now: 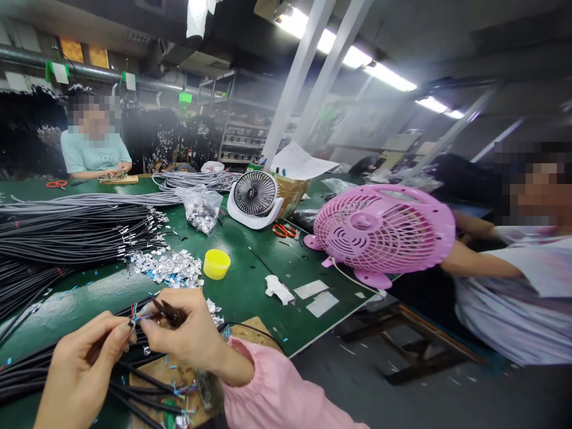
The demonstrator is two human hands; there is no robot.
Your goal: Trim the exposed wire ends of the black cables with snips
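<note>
My left hand (84, 363) pinches the stripped end of a cable between thumb and fingers. Thin coloured wires (134, 311) fan out from that end, red, green and blue among them. Opposite it, my right hand (187, 333) closes thumb and finger at the wire tips. A dark pointed metal tool (167, 312) is tucked in the same hand; its exact kind is partly hidden. Below both hands, black cables (147, 381) with stripped, coloured ends lie over a wooden board (257, 328).
Left of the yellow cup (217, 264) lie silver foil scraps (172, 268) and a large black cable bundle (75, 238). A white fan (254, 196), orange-handled scissors (285, 230) and a pink fan (384, 229) stand beyond. Co-workers sit across and at right.
</note>
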